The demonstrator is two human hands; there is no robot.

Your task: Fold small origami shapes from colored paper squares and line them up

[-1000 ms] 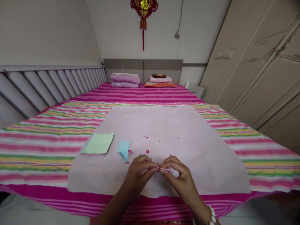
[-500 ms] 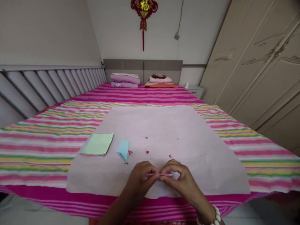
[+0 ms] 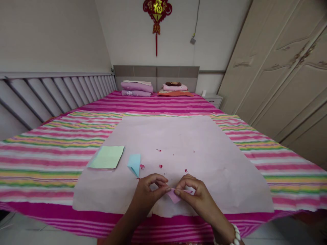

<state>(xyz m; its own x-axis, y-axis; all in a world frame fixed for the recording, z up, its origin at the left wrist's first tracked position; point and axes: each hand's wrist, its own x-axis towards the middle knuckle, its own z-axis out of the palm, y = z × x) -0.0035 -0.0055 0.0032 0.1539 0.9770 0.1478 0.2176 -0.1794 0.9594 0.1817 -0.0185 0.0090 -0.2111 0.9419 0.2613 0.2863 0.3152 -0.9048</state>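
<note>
A small folded pink paper (image 3: 174, 197) is between my hands, close to the near edge of the large pale sheet (image 3: 166, 132). My right hand (image 3: 194, 193) pinches it between thumb and fingers. At its left corner, the thumb and fingertips of my left hand (image 3: 152, 190) close on the paper too. Part of the pink paper is hidden behind my fingers. To the left of my hands stands a folded light blue paper (image 3: 134, 162). Farther left lies a stack of square papers (image 3: 108, 157) with a green one on top.
Several dark red scraps (image 3: 160, 166) lie scattered on the pale sheet, beyond my hands. The sheet rests on a striped bedspread (image 3: 48, 143). Folded bedding (image 3: 136, 87) is piled by the headboard (image 3: 143, 72). A wardrobe (image 3: 276, 75) stands on the right, a railing (image 3: 51, 95) on the left.
The pink paper was seen edge-on as a thin strip; now it is tilted and a pointed face shows below my fingers. My left hand has shifted slightly left and its fingers have lifted.
</note>
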